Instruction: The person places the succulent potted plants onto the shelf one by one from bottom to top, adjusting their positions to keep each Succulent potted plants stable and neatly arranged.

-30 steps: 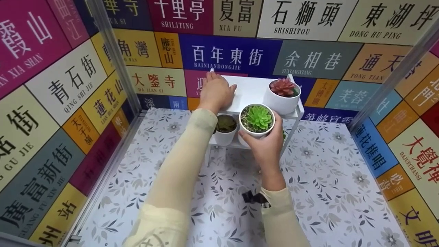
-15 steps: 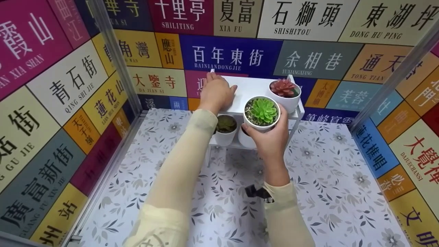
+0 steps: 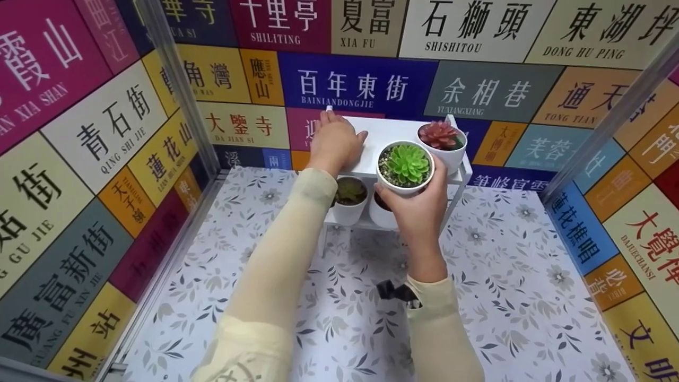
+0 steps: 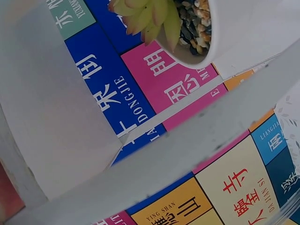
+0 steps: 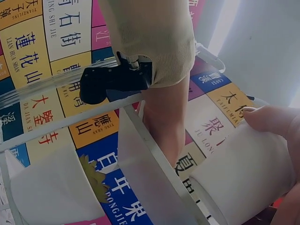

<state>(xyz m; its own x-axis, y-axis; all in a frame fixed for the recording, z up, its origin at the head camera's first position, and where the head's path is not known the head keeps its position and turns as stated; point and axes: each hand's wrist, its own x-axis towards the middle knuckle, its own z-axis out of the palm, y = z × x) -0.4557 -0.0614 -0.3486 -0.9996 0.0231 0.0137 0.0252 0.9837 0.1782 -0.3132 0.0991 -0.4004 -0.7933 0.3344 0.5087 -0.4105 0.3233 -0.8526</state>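
Observation:
My right hand point(image 3: 419, 204) grips a small white pot holding a bright green succulent point(image 3: 407, 164), thumb on its near side. The pot is at the front of the upper tier of a white two-tier shelf point(image 3: 379, 139); whether it touches the board I cannot tell. In the right wrist view, fingers and thumb hold the white pot point(image 5: 248, 171). My left hand point(image 3: 337, 140) lies on the left end of the upper tier, holding nothing. A red succulent point(image 3: 439, 136) in a white pot stands at that tier's right end.
On the lower tier stand a white pot with a dark green succulent point(image 3: 350, 191) and another white pot point(image 3: 380, 212), partly hidden by my right hand. Sign-printed panels point(image 3: 358, 85) enclose the floral-patterned tabletop point(image 3: 350, 297). A black wrist device point(image 5: 115, 82) shows on my left sleeve.
My right hand has lifted the green succulent's pot up and slightly right, from before the lower tier to the upper tier's front. The left hand stays in place.

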